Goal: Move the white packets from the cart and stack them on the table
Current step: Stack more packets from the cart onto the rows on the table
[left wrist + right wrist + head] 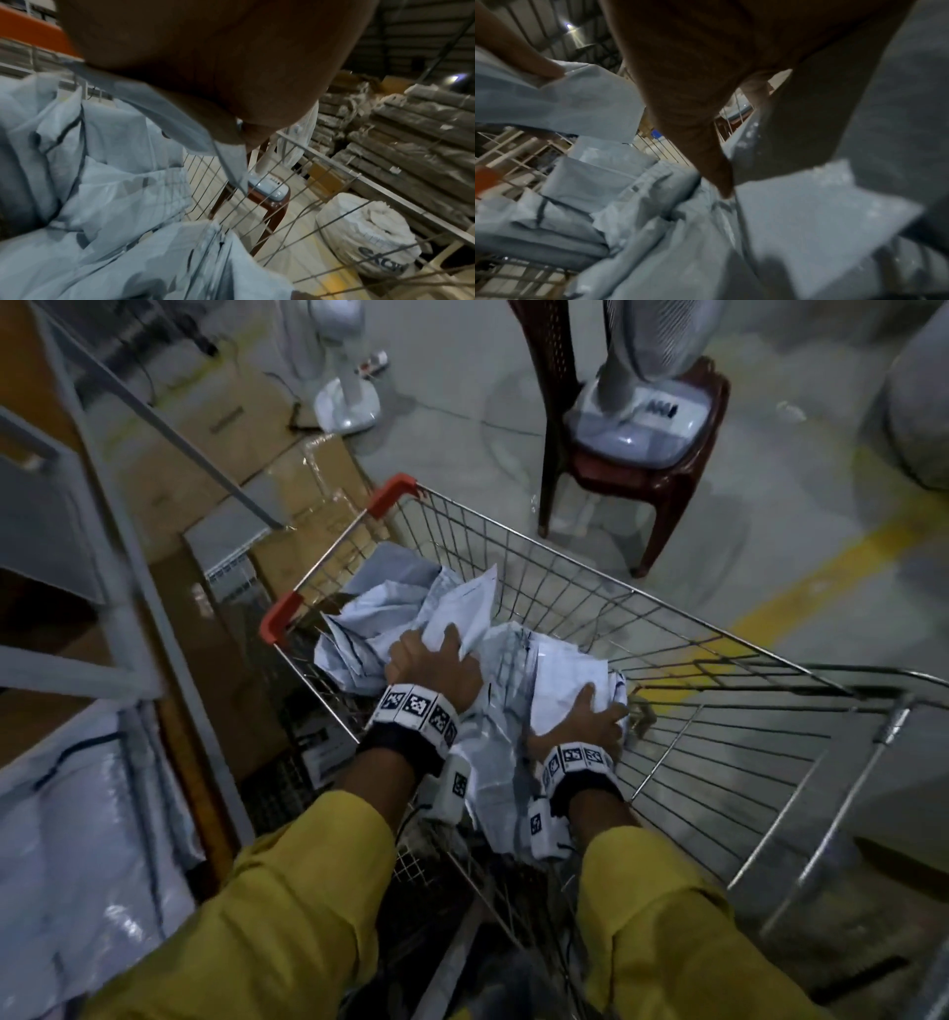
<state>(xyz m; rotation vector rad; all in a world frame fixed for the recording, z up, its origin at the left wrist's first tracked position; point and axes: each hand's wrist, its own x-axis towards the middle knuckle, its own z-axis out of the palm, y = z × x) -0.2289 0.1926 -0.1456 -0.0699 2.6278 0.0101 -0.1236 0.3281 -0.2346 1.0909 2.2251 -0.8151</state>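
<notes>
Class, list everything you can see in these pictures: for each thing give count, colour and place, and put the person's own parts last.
white packets: several, count unclear, white, piled in the cart
cart: one, bare wire with red corner guards, centre, on the floor
chair: one, dark red plastic, beyond the cart
fan: one, white, its base on the chair seat
second fan: one, white, standing on the floor, far left
cardboard boxes: several, brown, flat on the floor left of the cart
floor line: one, yellow, right of the cart
sack: one, white, on the floor past the cart
left hand: grips a packet
right hand: holds a packet's edge
sleeves: two, yellow
</notes>
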